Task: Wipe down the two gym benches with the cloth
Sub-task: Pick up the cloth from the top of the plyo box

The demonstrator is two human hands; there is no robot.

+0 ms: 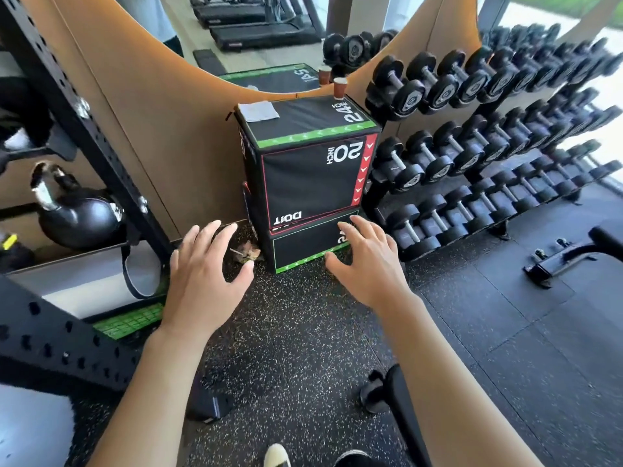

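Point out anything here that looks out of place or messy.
Crumpled brownish litter lies on the floor between rack and plyo box. A paper cup stands on the box's back corner, near the folded cloth. Both hands are empty.

Bench at three o'clock cut off by the right edge, only its foot and a bit of pad in view. Second bench at five o'clock sliced by the bottom edge, partly behind the right forearm. Lower plyo box at twelve o'clock partly covered by the right hand. Far dumbbells at two o'clock blurred past telling apart. Small brownish clump beside the left hand too blurred to identify. Shoes at six o'clock cropped.
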